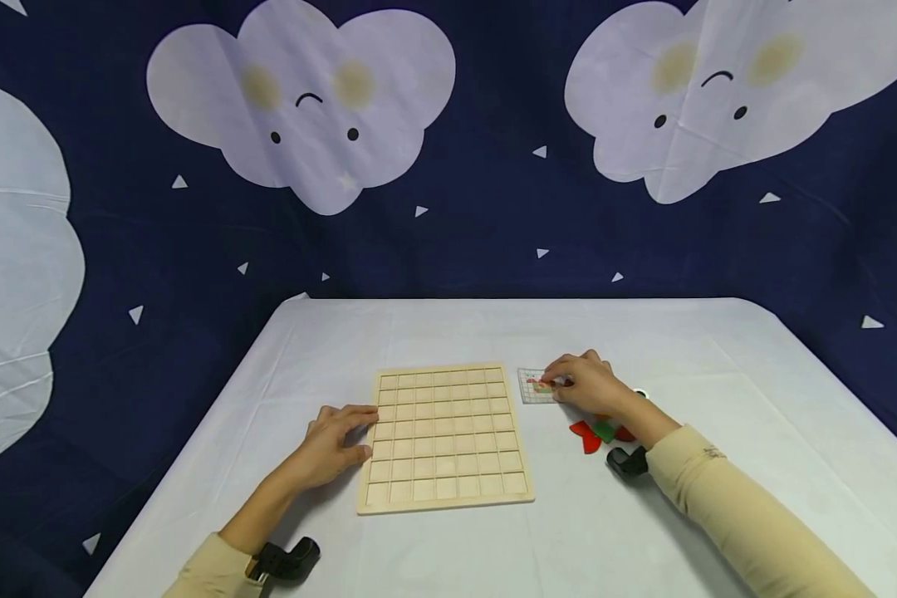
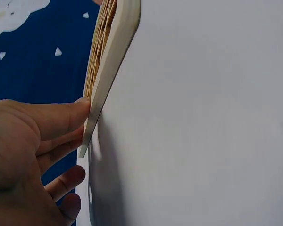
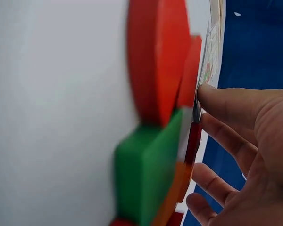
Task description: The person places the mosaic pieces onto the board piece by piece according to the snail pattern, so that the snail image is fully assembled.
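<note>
A square wooden grid board [image 1: 444,432] lies flat on the table, its small compartments bare. My left hand [image 1: 335,443] rests against the board's left edge. In the left wrist view the thumb [image 2: 68,115] touches the rim of the board [image 2: 114,56], and the lower fingers hang loosely bent. Right of the board lies a small card [image 1: 531,389] with a printed grid and a red and green picture. My right hand [image 1: 586,384] pinches the card near its right side, covering that part. In the right wrist view the thumb [image 3: 226,101] hides the contact.
Close under the right wrist lie flat coloured pieces: a red piece [image 1: 586,437], a green piece [image 1: 604,430] and a dark red piece [image 1: 624,434]. A white ring-like piece [image 1: 641,393] is partly hidden behind the forearm. The white table [image 1: 448,328] meets a dark blue cloud-patterned cloth [image 1: 493,232].
</note>
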Action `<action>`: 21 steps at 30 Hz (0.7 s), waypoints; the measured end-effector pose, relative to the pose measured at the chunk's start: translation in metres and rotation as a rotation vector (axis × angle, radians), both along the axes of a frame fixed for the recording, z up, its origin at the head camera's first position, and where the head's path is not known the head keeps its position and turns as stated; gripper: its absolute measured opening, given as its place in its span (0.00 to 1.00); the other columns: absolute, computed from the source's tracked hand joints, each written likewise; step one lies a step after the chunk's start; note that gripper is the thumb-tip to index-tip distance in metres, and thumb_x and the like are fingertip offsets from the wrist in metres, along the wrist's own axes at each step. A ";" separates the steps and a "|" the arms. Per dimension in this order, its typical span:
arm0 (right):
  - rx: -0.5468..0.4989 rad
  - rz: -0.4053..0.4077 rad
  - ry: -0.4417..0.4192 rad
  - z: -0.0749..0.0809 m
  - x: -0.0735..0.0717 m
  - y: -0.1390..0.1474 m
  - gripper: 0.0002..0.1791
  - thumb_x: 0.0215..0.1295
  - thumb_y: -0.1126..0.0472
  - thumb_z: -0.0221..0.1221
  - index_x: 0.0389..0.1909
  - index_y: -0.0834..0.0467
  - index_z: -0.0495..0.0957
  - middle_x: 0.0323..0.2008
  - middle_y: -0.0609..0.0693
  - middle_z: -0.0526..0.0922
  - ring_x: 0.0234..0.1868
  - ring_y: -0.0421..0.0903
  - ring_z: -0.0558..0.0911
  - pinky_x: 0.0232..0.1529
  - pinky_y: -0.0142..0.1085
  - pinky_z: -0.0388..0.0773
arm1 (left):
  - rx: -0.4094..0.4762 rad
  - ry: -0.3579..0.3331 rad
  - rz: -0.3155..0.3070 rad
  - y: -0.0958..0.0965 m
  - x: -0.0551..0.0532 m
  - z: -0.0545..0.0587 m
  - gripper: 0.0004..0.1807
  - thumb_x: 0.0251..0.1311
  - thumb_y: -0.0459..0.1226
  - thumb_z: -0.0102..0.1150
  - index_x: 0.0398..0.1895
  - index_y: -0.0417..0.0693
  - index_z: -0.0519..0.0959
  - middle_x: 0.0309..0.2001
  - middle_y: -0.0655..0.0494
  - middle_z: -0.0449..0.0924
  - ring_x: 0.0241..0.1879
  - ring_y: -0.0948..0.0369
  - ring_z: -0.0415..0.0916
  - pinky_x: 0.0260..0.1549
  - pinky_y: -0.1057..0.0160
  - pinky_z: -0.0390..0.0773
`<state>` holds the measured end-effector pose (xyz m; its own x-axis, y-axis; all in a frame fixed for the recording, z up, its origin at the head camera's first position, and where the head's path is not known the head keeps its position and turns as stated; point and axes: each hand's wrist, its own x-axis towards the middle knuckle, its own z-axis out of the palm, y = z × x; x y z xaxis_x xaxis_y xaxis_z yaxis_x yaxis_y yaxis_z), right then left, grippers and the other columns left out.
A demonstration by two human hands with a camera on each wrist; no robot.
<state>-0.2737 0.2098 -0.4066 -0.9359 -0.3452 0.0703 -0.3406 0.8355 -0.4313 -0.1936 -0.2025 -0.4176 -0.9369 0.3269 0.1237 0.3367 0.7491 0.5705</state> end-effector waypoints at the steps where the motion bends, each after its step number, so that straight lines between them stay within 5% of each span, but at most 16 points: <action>1: 0.000 0.000 0.000 0.000 0.000 0.002 0.15 0.56 0.62 0.62 0.46 0.52 0.84 0.55 0.51 0.79 0.52 0.56 0.67 0.47 0.48 0.57 | -0.002 0.000 -0.002 0.004 -0.001 0.000 0.26 0.51 0.34 0.65 0.57 0.43 0.76 0.62 0.53 0.72 0.52 0.55 0.61 0.44 0.57 0.56; 21: 0.016 0.014 0.009 0.000 0.006 0.043 0.16 0.58 0.63 0.61 0.48 0.54 0.82 0.56 0.55 0.78 0.52 0.58 0.67 0.47 0.52 0.57 | -0.017 0.033 -0.077 0.044 -0.011 -0.002 0.25 0.53 0.36 0.64 0.58 0.45 0.76 0.62 0.55 0.72 0.52 0.55 0.62 0.45 0.56 0.57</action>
